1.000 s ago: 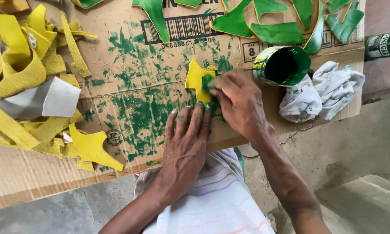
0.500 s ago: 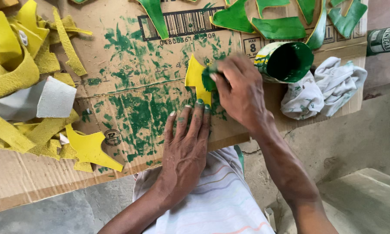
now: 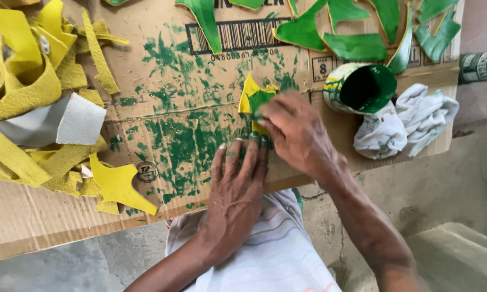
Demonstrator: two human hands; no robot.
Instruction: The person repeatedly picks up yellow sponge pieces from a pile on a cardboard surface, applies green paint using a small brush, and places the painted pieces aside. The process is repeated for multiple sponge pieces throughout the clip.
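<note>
A flattened brown cardboard sheet (image 3: 162, 108), smeared with green paint, is serving as the work surface across the person's lap. A heap of yellow leather offcuts (image 3: 32, 97) is lying on its left part; a row of green-painted leather pieces (image 3: 357, 46) is drying along its far edge. A crumpled white rag (image 3: 411, 121), stained green, is sitting at the right edge, touching a small paint-streaked tin of green paint (image 3: 362, 86).

The left hand (image 3: 238, 189) is lying flat, fingers spread and not closed on anything, its green-tipped fingertips pressing down the near edge of a small yellow leather piece (image 3: 250, 92), partly painted green, at the middle of the cardboard. The right hand (image 3: 295, 135) is bearing down on the same piece, fingers curled over it; an applicator may be pinched there, but I cannot tell, since the fingers are hiding it.

Risks, as judged: the tin is standing just beside the right wrist, so a wide stroke could be tipping it onto the rag and cardboard. Wet fingertips could be printing green onto the unpainted yellow. The piece could be sliding if the left-hand pressure eases.
</note>
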